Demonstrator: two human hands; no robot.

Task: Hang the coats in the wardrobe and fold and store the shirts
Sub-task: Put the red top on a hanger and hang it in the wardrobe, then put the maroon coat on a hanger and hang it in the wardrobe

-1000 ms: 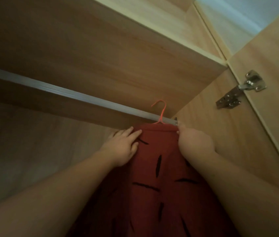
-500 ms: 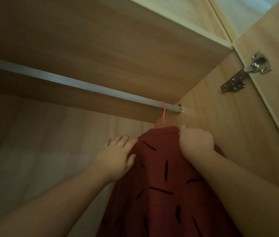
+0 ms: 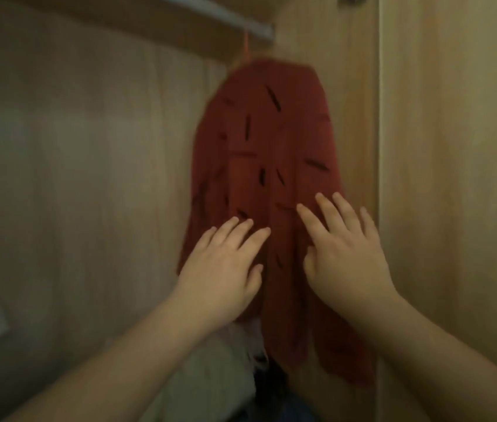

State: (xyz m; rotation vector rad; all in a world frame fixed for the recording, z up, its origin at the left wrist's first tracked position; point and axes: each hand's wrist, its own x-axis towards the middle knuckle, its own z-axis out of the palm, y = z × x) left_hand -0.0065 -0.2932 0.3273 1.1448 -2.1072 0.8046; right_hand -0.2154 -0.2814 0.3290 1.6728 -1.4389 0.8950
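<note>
Coat [image 3: 267,166] position: suspended inside the wardrobe, against the right side panel [image 3: 353,86], red fabric with short black dashes. All places below are given relative to the coat.

Nearest to me, both of my bare forearms enter from below the coat and converge on its lower half.

Left hand [image 3: 222,269]: placed on the lower left part of the coat, palm toward the fabric. Its fingers [image 3: 242,231] are extended and loosely spread, tips lying on the cloth. Nothing is pinched or gripped.

Right hand [image 3: 344,257]: placed on the lower right part of the coat, slightly higher than the left hand. Its fingers [image 3: 326,208] are extended and spread apart, tips on the fabric; the thumb is tucked toward the centre fold. Nothing is gripped here either. The two hands are near one another but apart, with a strip of coat showing between them.

Below the coat, beneath my left forearm, a pale heap of cloth [image 3: 210,370] lies at the wardrobe bottom; its details are too blurred to identify. The coat's lower hem hangs in loose folds beside it.

Behind the coat, to its left, stands the wooden back panel [image 3: 89,178].

Above the coat, an orange hanger hook [image 3: 245,45] rises from the collar to the metal rail [image 3: 241,22], close to the rail's right end. This area is blurred, so whether the hook sits over the rail I cannot tell.
</note>
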